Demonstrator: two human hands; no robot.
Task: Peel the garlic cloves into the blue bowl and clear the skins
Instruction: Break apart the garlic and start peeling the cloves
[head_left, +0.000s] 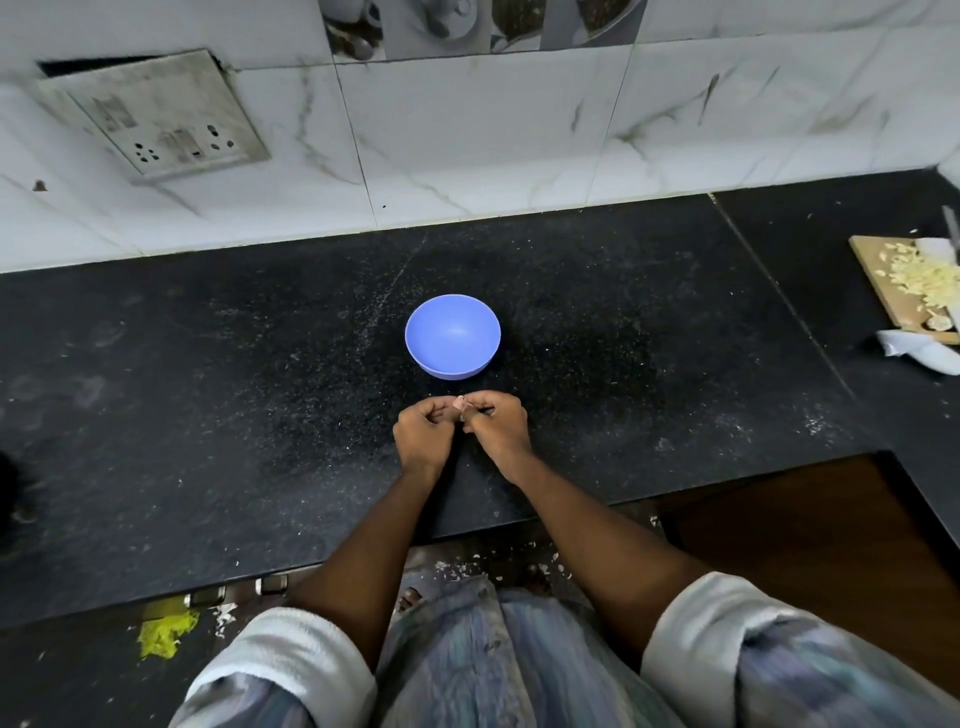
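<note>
Both hands meet just in front of the blue bowl (452, 335) on the bench (208, 389), left hand (423, 434) and right hand (498, 423) pinching one garlic clove (460, 403) between fingertips

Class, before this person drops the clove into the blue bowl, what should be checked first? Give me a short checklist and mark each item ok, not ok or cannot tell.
1. Both hands hold the clove: ok. Left hand and right hand pinch the garlic clove between them.
2. Clove fully peeled: cannot tell; it is too small and partly hidden by fingers.
3. Blue bowl upright and close by: ok, just beyond the hands on the black counter.
4. Bowl ready to receive: ok, its inside looks empty.
5. Skins cleared: not ok; pale scraps lie on the floor below the counter edge.
</note>
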